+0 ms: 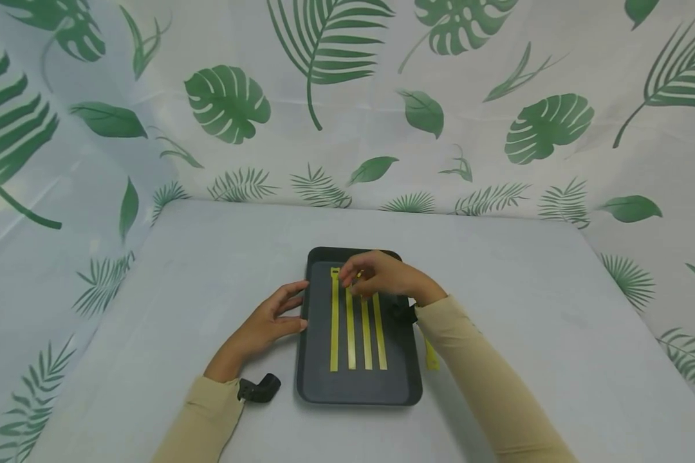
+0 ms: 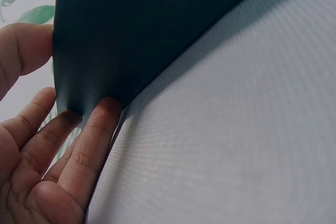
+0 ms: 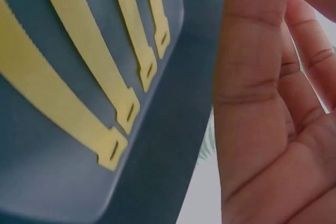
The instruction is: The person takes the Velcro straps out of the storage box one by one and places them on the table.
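Note:
A dark grey rectangular tray (image 1: 359,391) holds several yellow slotted-head cable straps (image 1: 334,328), laid lengthwise side by side. Their slotted heads lie at the far end, close to the tray wall (image 3: 173,87) in the right wrist view. My left hand (image 1: 269,321) rests against the tray's left side, fingertips on its outer wall (image 2: 147,19) and fingers fairly straight. Over the far end of the tray hovers my right hand (image 1: 385,275), fingers loosely bent and thumb apart; I see nothing held in it. It partly hides the strap heads in the head view.
Another yellow strap (image 1: 431,354) lies on the white tabletop (image 1: 515,289) right of the tray, partly covered by my right forearm. A leaf-patterned cloth (image 1: 370,141) hangs behind the table. Black wrist cameras (image 1: 260,389) sit at my cuffs.

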Demonstrator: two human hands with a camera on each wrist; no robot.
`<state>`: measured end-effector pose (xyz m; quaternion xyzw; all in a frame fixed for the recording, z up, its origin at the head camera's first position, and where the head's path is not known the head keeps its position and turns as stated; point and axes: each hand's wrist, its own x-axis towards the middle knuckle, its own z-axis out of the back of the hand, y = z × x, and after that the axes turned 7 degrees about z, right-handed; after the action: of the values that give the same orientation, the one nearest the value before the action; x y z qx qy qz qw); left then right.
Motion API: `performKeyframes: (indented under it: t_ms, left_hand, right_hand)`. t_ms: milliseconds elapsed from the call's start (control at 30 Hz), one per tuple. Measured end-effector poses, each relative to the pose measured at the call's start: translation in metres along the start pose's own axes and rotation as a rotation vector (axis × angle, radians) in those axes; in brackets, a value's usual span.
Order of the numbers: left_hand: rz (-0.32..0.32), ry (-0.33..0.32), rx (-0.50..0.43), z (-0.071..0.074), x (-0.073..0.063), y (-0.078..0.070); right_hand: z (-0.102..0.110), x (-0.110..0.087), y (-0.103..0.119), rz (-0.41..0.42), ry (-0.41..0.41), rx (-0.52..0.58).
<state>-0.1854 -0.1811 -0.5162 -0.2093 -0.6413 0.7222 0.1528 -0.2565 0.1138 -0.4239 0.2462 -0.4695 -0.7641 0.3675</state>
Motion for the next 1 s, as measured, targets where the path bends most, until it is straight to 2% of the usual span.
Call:
performKeyframes:
  t_ms: [300,733,1000]
  left_hand:
    - [-0.005,0.016,-0.025,0.004,0.001,-0.001]
    - [-0.021,0.015,0.009,0.008,0.006,-0.002]
    - [-0.031,0.021,0.003,0.011,0.006,-0.003]
  right_hand:
    - [-0.005,0.018,-0.007,0.019,0.054,-0.019]
    - [-0.011,0.038,-0.012,-0.087,0.094,-0.038]
    - [-0.013,0.047,-0.015,-0.095,0.115,-0.112]
